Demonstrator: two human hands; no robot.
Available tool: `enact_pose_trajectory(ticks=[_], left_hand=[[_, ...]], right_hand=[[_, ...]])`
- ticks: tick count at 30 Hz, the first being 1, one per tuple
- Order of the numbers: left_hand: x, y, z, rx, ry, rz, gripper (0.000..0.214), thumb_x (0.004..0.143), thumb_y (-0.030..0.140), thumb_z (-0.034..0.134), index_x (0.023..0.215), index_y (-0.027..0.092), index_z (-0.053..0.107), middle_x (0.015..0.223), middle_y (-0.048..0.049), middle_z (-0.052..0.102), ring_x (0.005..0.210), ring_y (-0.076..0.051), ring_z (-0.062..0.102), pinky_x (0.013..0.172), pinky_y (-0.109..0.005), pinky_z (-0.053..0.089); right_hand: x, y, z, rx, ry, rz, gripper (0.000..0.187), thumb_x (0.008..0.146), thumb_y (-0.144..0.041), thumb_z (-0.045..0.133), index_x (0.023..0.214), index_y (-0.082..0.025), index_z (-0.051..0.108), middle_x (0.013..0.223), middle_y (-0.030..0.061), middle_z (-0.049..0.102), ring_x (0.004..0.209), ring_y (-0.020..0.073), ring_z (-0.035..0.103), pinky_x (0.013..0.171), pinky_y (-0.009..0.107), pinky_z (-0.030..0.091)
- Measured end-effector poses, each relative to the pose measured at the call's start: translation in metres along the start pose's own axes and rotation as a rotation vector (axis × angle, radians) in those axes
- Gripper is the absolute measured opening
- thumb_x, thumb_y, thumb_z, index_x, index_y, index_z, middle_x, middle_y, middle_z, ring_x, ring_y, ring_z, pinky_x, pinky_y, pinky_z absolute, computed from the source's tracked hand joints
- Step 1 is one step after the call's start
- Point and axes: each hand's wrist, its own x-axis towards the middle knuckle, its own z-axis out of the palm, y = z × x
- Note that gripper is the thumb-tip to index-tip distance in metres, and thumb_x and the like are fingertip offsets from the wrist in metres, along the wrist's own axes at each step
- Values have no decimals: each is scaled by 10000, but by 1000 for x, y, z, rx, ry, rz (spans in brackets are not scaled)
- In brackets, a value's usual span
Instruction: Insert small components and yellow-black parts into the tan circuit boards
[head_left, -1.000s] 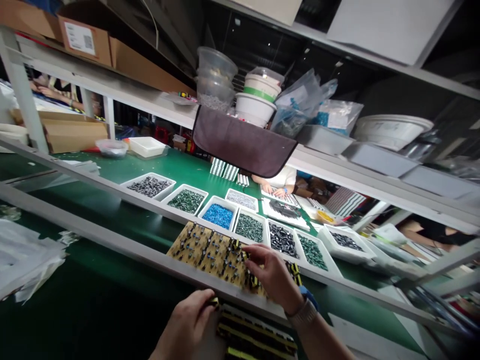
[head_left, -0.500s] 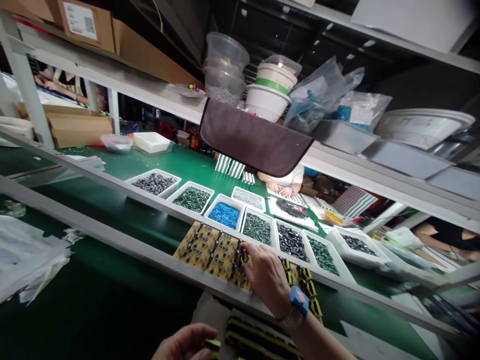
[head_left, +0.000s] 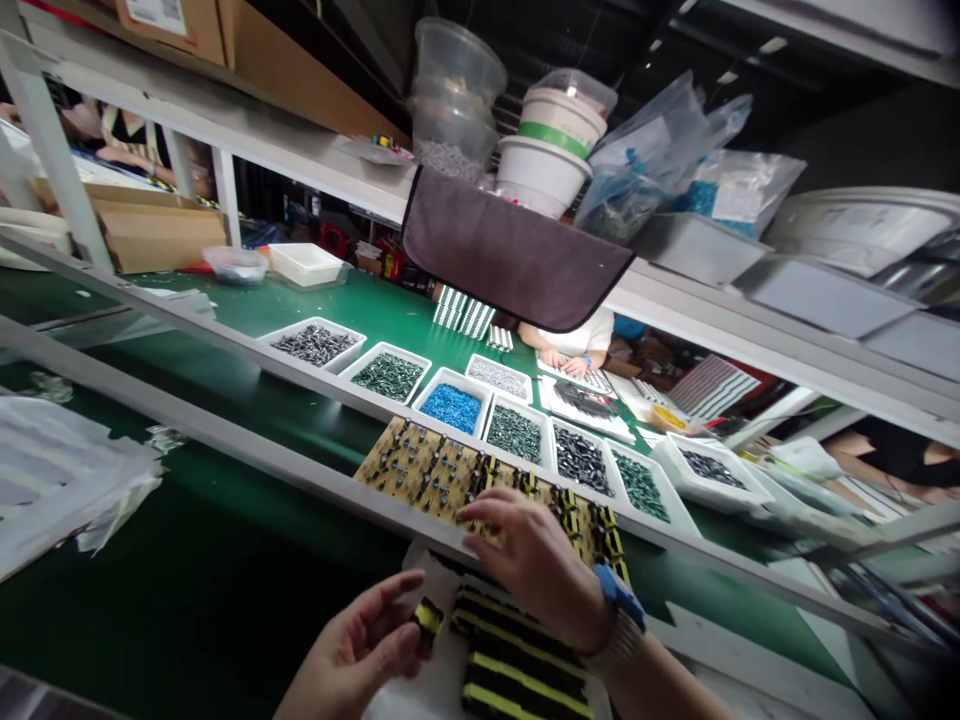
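Workbench (head_left: 225, 560), left hand (head_left: 349, 650) holding transformer (head_left: 428, 620), right (head_left: 532, 570) on PCB (head_left: 420, 470)

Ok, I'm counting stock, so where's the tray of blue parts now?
In the head view, the white tray of blue parts sits near the centre, just beyond the circuit board, between two trays of dark green parts.

Bright overhead light on far green bench (head_left: 390, 310), with small ceiling lamps (head_left: 772, 44) in dark above. Near bench mat (head_left: 225, 560) dimmer, shaded under white shelf rail (head_left: 225, 432). Soft glare on plastic sheets (head_left: 67, 460) at left. Wide-angle bowing toward frame edges; lower right corner dark, blurred.
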Motion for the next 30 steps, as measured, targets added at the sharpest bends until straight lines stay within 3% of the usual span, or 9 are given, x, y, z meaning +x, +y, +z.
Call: enact_pose_trajectory(ticks=[3, 5, 8, 11, 13, 17, 21, 26, 30], left_hand=[[-1, 6, 9, -52, -45, -58, 587, 678, 352, 847, 1198, 183, 632, 899, -59, 735, 739, -134, 641, 676, -214, 496], [2, 6, 14, 20, -83, -58, 530, 758, 369, 779, 1223, 192, 600, 967, -66, 724, 773, -134, 646, 674, -206, 502], [13, -5, 18, 484, -123, 204, 316, 885, 341, 599, 1155, 179, 620, 1071, -104, 695, 885, -191, 664, 726, -265, 542], [24, -25, 21, 1024, -158, 511, 258, 867, 137, 489, 1060, 155, 659, 1139, -149, 668, 1054, -280, 628, 935, -437, 510], [29, -36, 24, 1148, -165, 560, 362, 811, 24, 429, 1049, 157, 667, 1113, -158, 674, 1065, -318, 617, 947, -520, 487], [29, -39, 25, 1193, -156, 596, 389, 810, -7, 375, 979, 170, 678, 991, -138, 688, 957, -308, 644, 857, -487, 522], [21, -24, 18, 888, -88, 483, 191, 907, 276, 523, 992, 196, 673, 986, -95, 702, 895, -231, 669, 806, -321, 538], [5, -13, 9, 168, 32, 61, 502, 654, 554, 794, 953, 159, 718, 845, -88, 754, 749, -209, 683, 661, -262, 540], [-6, -7, 3, -16, 59, -99, 596, 559, 539, 865, 965, 127, 721, 806, -111, 760, 754, -231, 705, 682, -289, 539]], right_hand=[[-18, -13, 0, 363, -253, -145, 334, 778, -251, 750, 1108, -254, 700, 985, -6, 715, 869, 150, 656, 805, 231, 488], [-23, -11, 0, 489, -282, -112, 209, 795, -235, 722, 1003, -225, 732, 871, -6, 719, 788, 138, 653, 737, 222, 490], [-24, 5, -2, 568, -173, 80, 261, 762, -243, 730, 1017, -190, 715, 788, 2, 690, 683, 131, 614, 620, 226, 479], [-22, 24, -6, 555, -34, 178, 318, 748, -231, 716, 1059, -172, 688, 793, 13, 670, 680, 136, 596, 622, 246, 488], [-21, 32, -6, 520, 33, 171, 270, 750, -210, 693, 1016, -164, 695, 854, 31, 661, 691, 136, 598, 645, 261, 500], [-17, 39, 2, 399, 156, 103, 240, 767, -157, 638, 994, -181, 710, 1050, 57, 624, 718, 125, 612, 670, 266, 516], [-12, 37, 11, 225, 252, 72, 257, 819, -157, 612, 1059, -203, 693, 999, 31, 657, 702, 124, 611, 707, 280, 514], [-7, 28, 20, -13, 234, 115, 327, 803, -110, 631, 1119, -196, 645, 1011, 45, 683, 886, 203, 629, 851, 359, 490], [-3, 21, 22, -156, 218, 132, 351, 815, -86, 618, 1151, -187, 617, 1085, 63, 678, 1009, 239, 611, 921, 382, 458]])
